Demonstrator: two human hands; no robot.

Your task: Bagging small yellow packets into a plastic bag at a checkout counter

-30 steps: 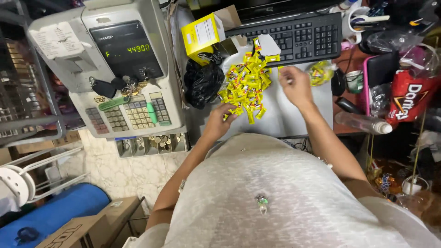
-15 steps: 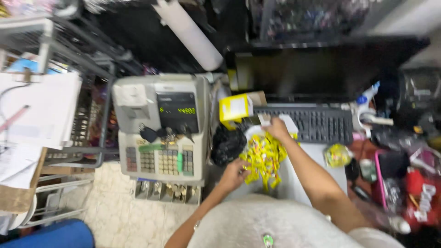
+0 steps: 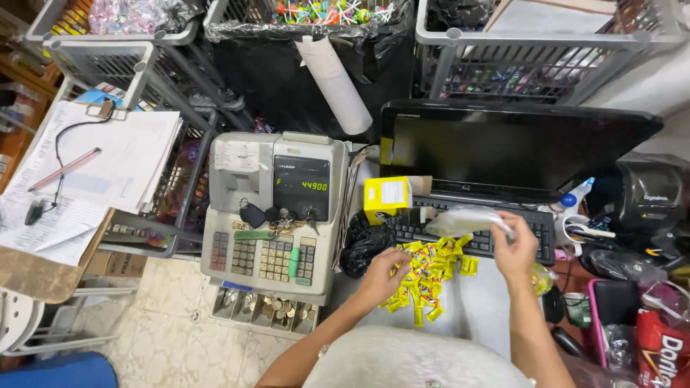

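A pile of small yellow packets [image 3: 428, 276] lies on the bench [image 3: 478, 309] in the lower middle of the frame, just below the keyboard [image 3: 474, 231]. The left hand [image 3: 384, 276] rests on the left edge of the pile, its fingers curled down onto a few packets, pinching at them. The right hand [image 3: 514, 248] is raised at the right of the pile, over the keyboard's right half, and pinches a clear plastic bag [image 3: 463, 219] that stretches left from its fingertips above the keys.

Just left of the pile sits a crumpled black bag [image 3: 363, 244], and above that a small yellow box [image 3: 387, 197] with a white label. Behind the keyboard stands a dark monitor [image 3: 503, 147], filling the upper right middle. Left of centre is a grey cash register [image 3: 277, 215] with a lit green display, keys hanging on its front, and an open coin drawer [image 3: 266, 310] below it.

At the upper left a clipboard of papers [image 3: 100, 162] with a pink pen [image 3: 65, 169] lies on a wire rack. Across the top run grey wire baskets [image 3: 503, 39], one with lollipops [image 3: 327, 11], and a white paper roll [image 3: 332, 82] leans down from it. At the lower right edge are a red snack bag [image 3: 661, 348] and a pink phone case [image 3: 611, 316].
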